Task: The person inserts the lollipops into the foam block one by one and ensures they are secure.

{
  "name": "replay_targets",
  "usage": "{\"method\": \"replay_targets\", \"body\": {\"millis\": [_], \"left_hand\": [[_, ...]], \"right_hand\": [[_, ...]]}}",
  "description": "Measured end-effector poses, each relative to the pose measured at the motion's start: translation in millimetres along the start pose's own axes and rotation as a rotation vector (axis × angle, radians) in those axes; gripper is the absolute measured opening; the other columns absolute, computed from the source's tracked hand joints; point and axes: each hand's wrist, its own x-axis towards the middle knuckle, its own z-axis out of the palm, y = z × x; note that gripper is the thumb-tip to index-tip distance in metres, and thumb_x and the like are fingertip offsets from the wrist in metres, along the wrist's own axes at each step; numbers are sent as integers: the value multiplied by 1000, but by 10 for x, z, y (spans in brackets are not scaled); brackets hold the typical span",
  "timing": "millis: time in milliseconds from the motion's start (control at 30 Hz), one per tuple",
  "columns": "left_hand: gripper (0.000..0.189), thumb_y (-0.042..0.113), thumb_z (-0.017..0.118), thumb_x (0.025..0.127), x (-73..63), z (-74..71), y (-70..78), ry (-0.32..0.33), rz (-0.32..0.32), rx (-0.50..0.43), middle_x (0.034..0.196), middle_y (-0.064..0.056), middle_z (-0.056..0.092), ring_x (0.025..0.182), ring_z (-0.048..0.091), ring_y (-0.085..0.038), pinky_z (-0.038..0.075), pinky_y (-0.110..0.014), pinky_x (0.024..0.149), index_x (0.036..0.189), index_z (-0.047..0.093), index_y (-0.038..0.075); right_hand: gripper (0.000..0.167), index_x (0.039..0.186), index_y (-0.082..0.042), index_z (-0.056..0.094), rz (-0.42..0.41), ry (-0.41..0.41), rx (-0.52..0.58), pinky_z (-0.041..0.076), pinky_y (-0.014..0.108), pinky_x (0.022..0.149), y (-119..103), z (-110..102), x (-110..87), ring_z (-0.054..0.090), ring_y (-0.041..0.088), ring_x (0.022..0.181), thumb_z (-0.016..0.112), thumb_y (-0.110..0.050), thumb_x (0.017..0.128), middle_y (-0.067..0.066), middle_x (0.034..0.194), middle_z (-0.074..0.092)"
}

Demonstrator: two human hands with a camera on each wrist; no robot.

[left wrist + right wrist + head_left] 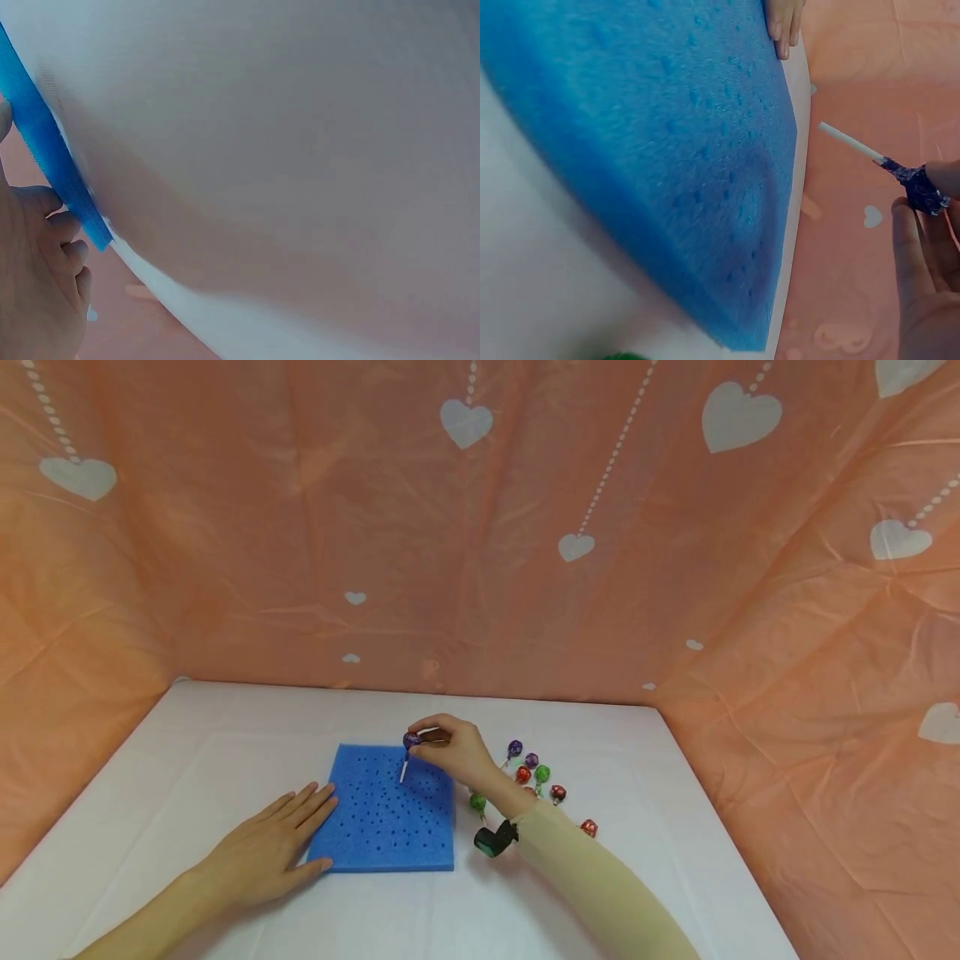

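Note:
Between the thumb and fingers of my right hand (455,750) is a purple-wrapped lollipop (411,741), gripped by its head. Its white stick points down over the far part of a blue foam board (390,852) dotted with small holes. In the right wrist view the lollipop (924,191) is held with its stick above the foam's surface (667,142). My left hand (273,847) lies with fingers extended at the board's left edge, fingertips on it. The left wrist view shows those fingers (66,225) against the side of the foam (49,142).
Right of the board several wrapped lollipops lie on the white table (660,885), among them a purple one (514,748), a green one (477,802) and a red one (588,828). A dark strap with a wrist camera (493,840) sits under my right sleeve. Orange heart-printed sheeting (465,568) surrounds the table.

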Motion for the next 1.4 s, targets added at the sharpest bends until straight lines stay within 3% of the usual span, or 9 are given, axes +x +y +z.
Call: {"method": "replay_targets", "body": {"millis": [100, 233, 333, 500, 700, 867, 1400], "left_hand": [[82, 62, 59, 98, -4, -6, 9, -37, -26, -20, 161, -18, 44, 149, 40, -41, -20, -11, 115, 152, 51, 1], [83, 63, 57, 99, -12, -10, 13, -64, -43, -26, 162, -18, 42, 150, 38, -40, 2, -28, 130, 153, 50, 2], [82, 63, 57, 99, -18, -5, 11, -63, -49, -27, 163, -17, 42, 150, 38, -40, 7, -30, 130, 153, 50, 2], [82, 63, 57, 99, -24, 5, 11, -53, -45, -28, 163, -17, 42, 150, 38, -40, -10, -17, 123, 153, 50, 2], [81, 62, 58, 99, -16, 2, 9, -36, -29, -20, 162, -18, 43, 149, 40, -41, -19, -11, 115, 152, 51, 2], [80, 60, 60, 98, -4, -3, 1, -12, -5, -7, 161, -18, 45, 148, 41, -41, -19, -11, 115, 151, 52, 1], [81, 62, 58, 99, 0, 14, -15, -33, -11, -28, 162, -17, 43, 149, 40, -40, -18, -12, 116, 153, 50, 2]], "right_hand": [[30, 121, -11, 74, -14, 2, 20, 62, 28, 89, -14, 59, 66, 72, 21, 112, 79, -8, 92, 7, 124, 70], [30, 120, -10, 74, -28, 4, 39, 62, 27, 89, -29, 132, 147, 72, 21, 111, 80, -8, 91, 7, 123, 70], [29, 119, -10, 75, -39, 9, 51, 62, 26, 87, -30, 184, 212, 72, 20, 110, 81, -7, 90, 6, 120, 70], [28, 116, -7, 76, -68, 16, 58, 61, 24, 86, -6, 280, 339, 73, 16, 106, 82, -6, 89, 6, 117, 71], [28, 116, -8, 76, -68, 14, 39, 62, 22, 84, -3, 381, 453, 73, 15, 104, 83, -7, 89, 6, 117, 70], [29, 118, -9, 76, -37, 6, 26, 61, 21, 82, -21, 447, 510, 72, 14, 106, 82, -8, 90, 4, 119, 68], [28, 116, -9, 77, -21, -1, 24, 61, 20, 81, 43, 585, 588, 72, 8, 101, 82, -8, 89, 1, 116, 70]]}}
